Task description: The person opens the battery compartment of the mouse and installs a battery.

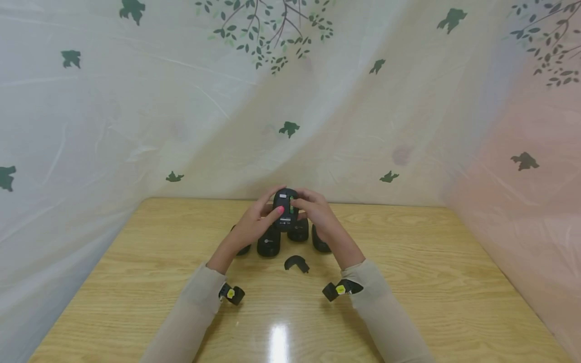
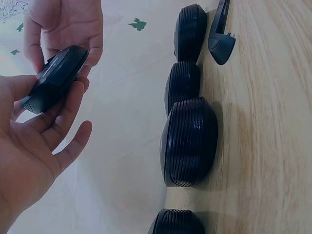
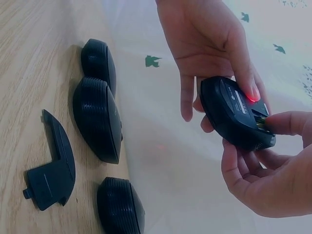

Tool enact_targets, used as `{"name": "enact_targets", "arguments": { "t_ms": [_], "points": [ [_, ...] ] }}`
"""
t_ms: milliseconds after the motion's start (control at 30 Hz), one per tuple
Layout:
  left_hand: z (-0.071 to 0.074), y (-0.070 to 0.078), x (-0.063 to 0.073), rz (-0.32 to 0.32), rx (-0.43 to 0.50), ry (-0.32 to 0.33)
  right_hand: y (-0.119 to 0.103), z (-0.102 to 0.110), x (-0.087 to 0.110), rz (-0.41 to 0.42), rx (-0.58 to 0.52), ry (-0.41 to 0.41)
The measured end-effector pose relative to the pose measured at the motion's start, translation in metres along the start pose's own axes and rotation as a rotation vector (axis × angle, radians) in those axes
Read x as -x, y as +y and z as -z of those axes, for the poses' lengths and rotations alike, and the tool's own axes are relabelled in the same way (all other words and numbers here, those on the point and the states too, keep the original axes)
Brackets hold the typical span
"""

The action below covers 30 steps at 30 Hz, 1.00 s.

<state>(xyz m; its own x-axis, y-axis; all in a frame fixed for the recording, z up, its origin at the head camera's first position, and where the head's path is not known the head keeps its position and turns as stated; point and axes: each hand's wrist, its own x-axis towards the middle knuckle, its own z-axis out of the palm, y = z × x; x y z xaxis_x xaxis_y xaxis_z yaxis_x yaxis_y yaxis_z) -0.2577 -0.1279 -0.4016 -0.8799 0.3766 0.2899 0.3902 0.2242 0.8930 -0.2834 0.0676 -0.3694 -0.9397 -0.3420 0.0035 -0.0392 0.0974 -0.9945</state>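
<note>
A black computer mouse (image 1: 285, 195) is held above the table with its underside turned up and its battery slot uncovered. A green battery (image 3: 261, 122) shows in the slot. My left hand (image 1: 252, 223) grips one side, thumb on the underside and fingers beneath; a red glow lights the thumb tip. On the other side, my right hand (image 1: 320, 216) holds the mouse with fingers curled under it and the thumb tip on the battery. The loose battery cover (image 3: 54, 179), a curved black piece, lies on the table below the hands.
Several more black mice stand in a row on the wooden table (image 1: 408, 262), among them one mouse (image 1: 269, 244) beneath the held one and another mouse (image 1: 320, 243) by the right wrist. A pale curtain (image 1: 227, 126) printed with leaves and birds hangs behind the table.
</note>
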Motion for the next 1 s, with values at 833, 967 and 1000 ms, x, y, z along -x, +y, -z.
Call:
{"name": "enact_targets", "arguments": {
  "t_ms": [833, 967, 1000],
  "points": [
    [0.0009, -0.0004, 0.0005, -0.003, -0.003, -0.010, 0.0025, 0.0019, -0.0017, -0.039, 0.053, -0.021],
    [0.0013, -0.0007, 0.0003, 0.006, 0.004, -0.012, 0.0021, 0.0039, -0.0010, -0.044, 0.083, -0.041],
    [0.0013, -0.0009, 0.0003, 0.006, 0.005, -0.014, 0.0017, 0.0046, -0.0007, -0.045, 0.093, -0.049]
  ]
}}
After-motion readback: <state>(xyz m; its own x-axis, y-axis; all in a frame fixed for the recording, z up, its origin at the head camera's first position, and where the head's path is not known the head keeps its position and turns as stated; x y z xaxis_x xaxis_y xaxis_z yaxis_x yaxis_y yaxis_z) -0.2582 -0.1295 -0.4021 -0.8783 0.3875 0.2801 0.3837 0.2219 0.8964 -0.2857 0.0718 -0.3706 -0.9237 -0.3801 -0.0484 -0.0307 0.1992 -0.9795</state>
